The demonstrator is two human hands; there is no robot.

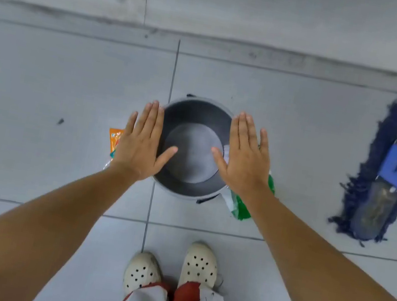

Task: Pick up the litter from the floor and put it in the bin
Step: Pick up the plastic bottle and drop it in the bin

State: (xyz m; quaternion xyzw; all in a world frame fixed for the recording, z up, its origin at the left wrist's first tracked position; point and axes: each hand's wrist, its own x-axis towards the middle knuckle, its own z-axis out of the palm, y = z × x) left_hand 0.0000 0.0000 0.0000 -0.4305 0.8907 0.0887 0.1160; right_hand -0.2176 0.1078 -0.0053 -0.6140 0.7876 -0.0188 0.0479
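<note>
Both hands flat, palms down, fingers spread, empty: left hand (142,142) and right hand (245,156) over one grey bin (185,190). Two litter pieces: orange wrapper (114,140) left of the bin, green-white wrapper (238,204) right, probably touching it.

The bin (194,147) is standing open-mouthed, nothing lying inside. Both hands are hovering over its sides, covering an orange wrapper (114,142) left and a green wrapper (240,206) right. A mop (391,169) is lying well right, leaving bare floor (43,98) between.

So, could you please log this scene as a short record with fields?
bin: round grey plastic bin, empty, on the tiled floor
litter: orange wrapper left of bin; green-and-white wrapper right
left hand: open, flat, empty
right hand: open, flat, empty
other: blue flat mop at right
</note>
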